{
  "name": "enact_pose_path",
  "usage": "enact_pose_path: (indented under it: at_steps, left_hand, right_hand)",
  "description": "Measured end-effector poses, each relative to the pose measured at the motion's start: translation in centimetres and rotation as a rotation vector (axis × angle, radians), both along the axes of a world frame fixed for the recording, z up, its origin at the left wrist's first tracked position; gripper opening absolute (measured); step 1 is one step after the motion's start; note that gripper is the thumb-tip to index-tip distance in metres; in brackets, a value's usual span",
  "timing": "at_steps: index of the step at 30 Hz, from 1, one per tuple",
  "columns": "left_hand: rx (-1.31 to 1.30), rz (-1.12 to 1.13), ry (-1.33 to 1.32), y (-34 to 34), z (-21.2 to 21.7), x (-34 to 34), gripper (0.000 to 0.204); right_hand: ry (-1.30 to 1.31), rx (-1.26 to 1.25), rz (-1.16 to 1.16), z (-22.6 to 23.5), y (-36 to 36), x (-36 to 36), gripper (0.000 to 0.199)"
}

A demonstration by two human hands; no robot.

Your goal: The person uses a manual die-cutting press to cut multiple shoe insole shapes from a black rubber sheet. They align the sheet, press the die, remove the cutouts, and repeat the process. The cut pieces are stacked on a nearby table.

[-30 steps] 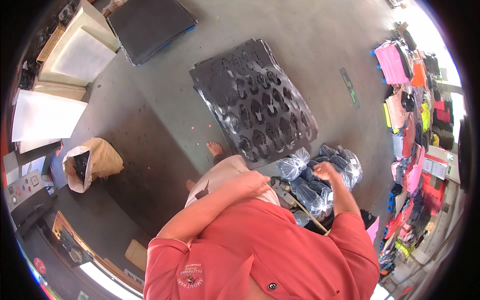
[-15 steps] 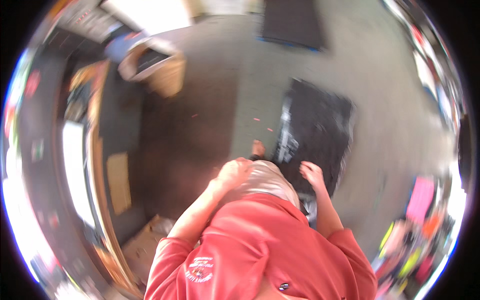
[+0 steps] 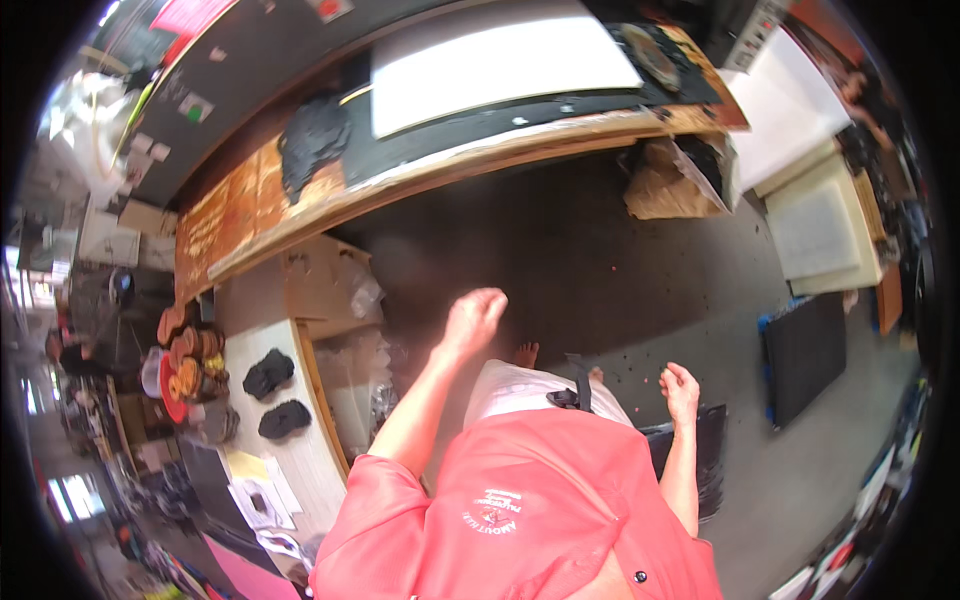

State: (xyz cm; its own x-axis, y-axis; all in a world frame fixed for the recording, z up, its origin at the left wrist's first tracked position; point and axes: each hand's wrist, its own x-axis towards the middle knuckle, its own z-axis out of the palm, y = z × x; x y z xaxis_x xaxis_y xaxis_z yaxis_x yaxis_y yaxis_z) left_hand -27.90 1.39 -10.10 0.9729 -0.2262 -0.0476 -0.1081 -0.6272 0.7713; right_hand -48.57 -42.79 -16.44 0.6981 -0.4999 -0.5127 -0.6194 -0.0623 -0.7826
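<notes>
My left hand [image 3: 475,318] hangs in the air ahead of my waist, fingers curled in a loose fist, and nothing shows in it. Lower and to the right, my right hand [image 3: 682,392] is held away from my side, its fingers bent in with no object visible. Neither hand touches anything. Beyond the left hand runs a long wooden workbench [image 3: 440,165]. On it lie a bright white board [image 3: 500,65] and a crumpled black cloth [image 3: 313,145]. The nearest thing to the right hand is a black sheet [image 3: 708,460] on the floor, partly hidden by my arm.
To the left, a pale table [image 3: 300,385] carries two black cloth bundles [image 3: 268,373] beside stacked orange-brown containers [image 3: 190,350]. A cardboard box [image 3: 325,285] stands under the bench. A brown bag [image 3: 672,185] sits at its right end. A black panel [image 3: 805,358] lies farther right.
My view has swung left, bringing the workbench across the front and the side table into view. The black floor sheet has shifted to the right edge of my body. Both hands stay loosely curled.
</notes>
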Motion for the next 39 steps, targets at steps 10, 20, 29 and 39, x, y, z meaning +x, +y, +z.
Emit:
enact_pose_path:
  at_steps: [10,20,29,39]
  left_hand:
    - [-0.249,0.777,-0.314,16.6,8.8,10.3,0.042]
    - [-0.109,1.145,-0.200,29.5,9.4,22.4,0.059]
    - [0.197,1.219,-0.034,29.7,10.0,29.0,0.058]
    - [-0.704,1.218,-0.054,30.1,10.1,31.8,0.060]
  right_hand:
    - [-0.266,-0.044,0.565,9.9,13.4,24.0,0.032]
    - [-0.789,0.008,0.951,21.3,25.9,44.0,0.024]
    - [-0.807,-0.059,1.176,22.2,42.5,57.6,0.048]
    - [-0.805,-0.327,1.048,16.1,54.1,62.7,0.064]
